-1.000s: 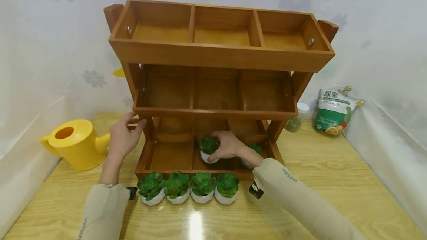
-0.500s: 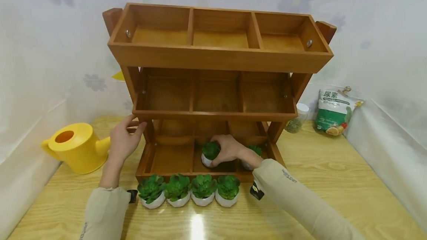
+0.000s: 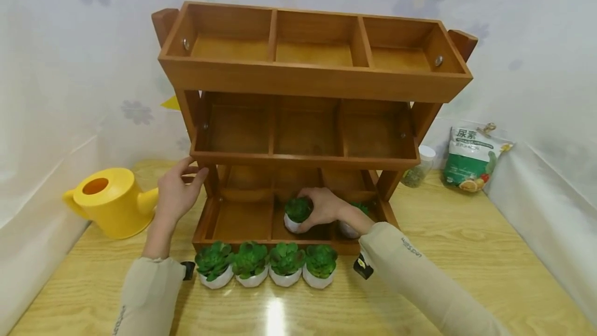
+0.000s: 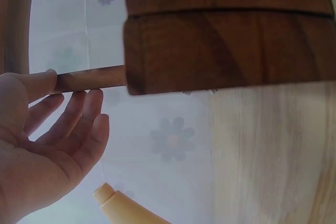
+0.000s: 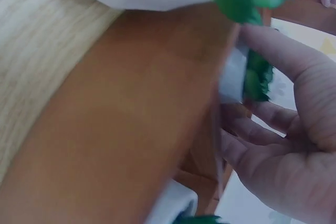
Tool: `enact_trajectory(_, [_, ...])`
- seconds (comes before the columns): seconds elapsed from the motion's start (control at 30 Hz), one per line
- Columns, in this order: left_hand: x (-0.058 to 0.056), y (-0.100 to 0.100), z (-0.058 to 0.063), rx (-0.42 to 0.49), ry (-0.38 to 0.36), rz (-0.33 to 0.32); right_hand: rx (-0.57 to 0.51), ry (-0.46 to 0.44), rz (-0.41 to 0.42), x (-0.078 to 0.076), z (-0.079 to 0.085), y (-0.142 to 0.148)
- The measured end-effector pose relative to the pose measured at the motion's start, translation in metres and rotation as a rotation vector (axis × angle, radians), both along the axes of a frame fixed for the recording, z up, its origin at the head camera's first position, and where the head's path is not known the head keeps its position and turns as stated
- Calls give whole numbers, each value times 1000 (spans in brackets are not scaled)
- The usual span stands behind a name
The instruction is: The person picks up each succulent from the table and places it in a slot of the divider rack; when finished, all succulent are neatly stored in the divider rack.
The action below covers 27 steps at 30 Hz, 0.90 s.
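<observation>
A three-tier wooden plant shelf point(image 3: 305, 159) with divided trays stands on the table. In its bottom middle compartment, my right hand point(image 3: 324, 206) grips a small potted succulent point(image 3: 297, 210) by its white pot, thumb on the near side and fingers behind. The right wrist view shows that pot point(image 5: 233, 77) between thumb and fingers, just behind the tray's front board point(image 5: 115, 108). My left hand point(image 3: 179, 192) holds the shelf's left side, pinching a thin wooden strip point(image 4: 92, 78) between thumb and fingers. Another succulent point(image 3: 350, 227) sits in the bottom right compartment, partly hidden by my right wrist.
Several potted succulents point(image 3: 285, 266) stand in a row before the shelf. A yellow watering can point(image 3: 109, 204) is at the left. At the right are a white-lidded jar point(image 3: 418, 167) and a green and white bag point(image 3: 473, 159) with a clip.
The right hand has shifted the held succulent slightly right and down within the bottom middle compartment. The left hand has kept its hold on the shelf; the head view has shifted a little.
</observation>
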<state>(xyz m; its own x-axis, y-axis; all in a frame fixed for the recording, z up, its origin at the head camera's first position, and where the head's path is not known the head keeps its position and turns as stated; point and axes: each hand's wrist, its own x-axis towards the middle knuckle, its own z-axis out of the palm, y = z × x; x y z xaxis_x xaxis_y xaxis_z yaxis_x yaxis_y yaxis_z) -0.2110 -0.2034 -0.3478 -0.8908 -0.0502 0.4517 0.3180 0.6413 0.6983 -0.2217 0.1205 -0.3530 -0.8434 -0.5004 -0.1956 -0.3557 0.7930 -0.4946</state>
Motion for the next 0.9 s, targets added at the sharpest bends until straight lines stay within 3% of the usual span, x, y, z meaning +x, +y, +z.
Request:
enact_trajectory(0.27, [-1,1,0,4,-2,-2,-112,-21,3,1,19,19])
enact_trajectory(0.57, [1,1,0,1,3,-5,-183,101,-24,10,33,31])
enact_trajectory(0.9, [0,0,-1,-6,-11,1,-312,207,-8,40,46,37])
